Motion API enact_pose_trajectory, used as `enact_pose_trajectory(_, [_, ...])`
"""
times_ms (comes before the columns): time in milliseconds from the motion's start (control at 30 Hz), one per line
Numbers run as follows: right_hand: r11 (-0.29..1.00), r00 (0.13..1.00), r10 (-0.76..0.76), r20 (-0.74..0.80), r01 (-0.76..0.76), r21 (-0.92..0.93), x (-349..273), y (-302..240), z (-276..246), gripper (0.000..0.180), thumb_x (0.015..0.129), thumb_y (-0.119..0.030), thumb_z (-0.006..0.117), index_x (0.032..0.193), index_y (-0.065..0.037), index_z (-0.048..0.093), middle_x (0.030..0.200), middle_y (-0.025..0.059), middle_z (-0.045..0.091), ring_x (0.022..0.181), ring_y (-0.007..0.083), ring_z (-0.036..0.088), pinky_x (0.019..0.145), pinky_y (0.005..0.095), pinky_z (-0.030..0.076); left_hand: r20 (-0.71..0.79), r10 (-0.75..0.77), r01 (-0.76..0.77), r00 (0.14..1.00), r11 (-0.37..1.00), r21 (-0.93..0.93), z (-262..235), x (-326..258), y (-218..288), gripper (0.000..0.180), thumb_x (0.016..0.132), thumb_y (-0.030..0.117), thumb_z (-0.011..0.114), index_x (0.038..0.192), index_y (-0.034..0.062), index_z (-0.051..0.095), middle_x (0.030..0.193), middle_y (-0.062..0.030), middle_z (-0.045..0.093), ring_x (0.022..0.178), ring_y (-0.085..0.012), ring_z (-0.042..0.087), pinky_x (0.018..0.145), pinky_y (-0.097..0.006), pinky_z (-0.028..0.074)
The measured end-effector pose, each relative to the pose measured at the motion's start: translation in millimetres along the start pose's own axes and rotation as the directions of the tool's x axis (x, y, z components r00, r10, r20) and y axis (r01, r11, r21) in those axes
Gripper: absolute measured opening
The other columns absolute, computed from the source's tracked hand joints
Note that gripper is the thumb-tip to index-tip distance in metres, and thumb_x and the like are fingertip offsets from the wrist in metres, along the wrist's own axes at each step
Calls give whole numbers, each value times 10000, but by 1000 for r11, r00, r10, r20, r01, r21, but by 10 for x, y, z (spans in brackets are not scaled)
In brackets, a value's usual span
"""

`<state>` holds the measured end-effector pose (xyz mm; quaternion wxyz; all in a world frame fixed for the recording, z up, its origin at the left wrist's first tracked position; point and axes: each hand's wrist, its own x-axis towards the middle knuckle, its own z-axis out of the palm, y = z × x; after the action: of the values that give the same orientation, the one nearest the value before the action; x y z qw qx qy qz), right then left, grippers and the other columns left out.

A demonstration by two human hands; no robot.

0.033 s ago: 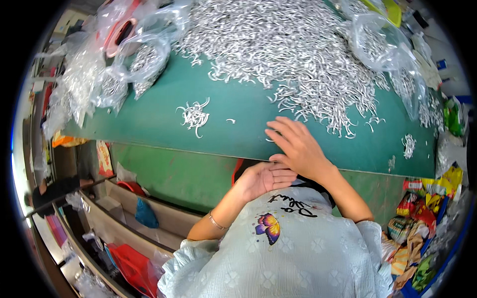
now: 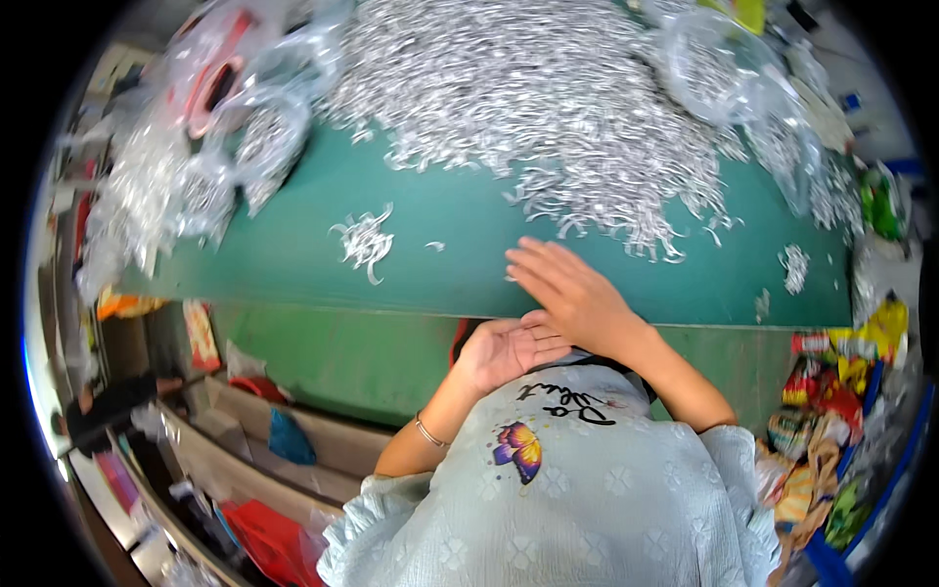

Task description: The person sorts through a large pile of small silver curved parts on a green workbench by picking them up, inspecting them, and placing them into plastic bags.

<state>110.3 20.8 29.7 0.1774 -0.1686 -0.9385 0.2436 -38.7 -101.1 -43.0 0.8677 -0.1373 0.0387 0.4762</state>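
My left hand lies palm up and open just below the table's front edge, with nothing seen in its palm. Above it, my right hand reaches over that edge with its fingers straight, palm down, and it partly covers the left fingertips. A tiny white piece shows beside the right fingertips. Beyond them spreads a big pile of small curved silvery-white pieces on the green table. A small heap of the same pieces lies to the left, with one or two loose pieces between it and my right hand.
Clear plastic bags holding such pieces stand at the left and right. A little cluster sits near the right end. Below left is a compartmented wooden frame with a red bag; colourful packets crowd the right.
The view has shifted and tilted slightly. My right hand's fingers lie closer together, and the hand now covers a little more of the left fingertips. The pile and heaps look the same.
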Motion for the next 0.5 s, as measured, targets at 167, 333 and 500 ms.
enact_pose_trajectory(167, [995, 996, -91, 10, 90, 30, -362, -125, 34, 499, 808, -167, 649, 1259, 19, 541, 1377, 155, 497, 1332, 323, 426, 1097, 461, 371, 106, -46, 75, 993, 953, -295, -37, 61, -8, 512, 961, 267, 320, 1288, -108, 441, 1364, -274, 469, 1275, -397, 460, 1091, -529, 356])
enact_pose_trajectory(333, [937, 996, -20, -90, 50, 346, -657, -244, 140, 341, 877, -147, 634, 1158, 43, 603, 1317, 178, 546, 1254, 332, 512, 1043, 467, 436, -429, -45, 134, 902, 974, 181, 250, 279, -42, 494, 1001, 308, 310, 1266, -69, 491, 1256, -206, 574, 1170, -329, 563, 997, -492, 467])
enact_pose_trajectory(500, [1000, 865, 10, -501, 4, 28, -1103, -46, -270, 289, 743, -101, 719, 990, 35, 653, 1133, 170, 635, 1087, 329, 623, 893, 444, 527, -526, -29, 318, 850, 825, 468, 265, 560, -278, 358, 994, 202, 487, 1183, -97, 543, 1168, -204, 623, 1114, -305, 611, 988, -412, 502])
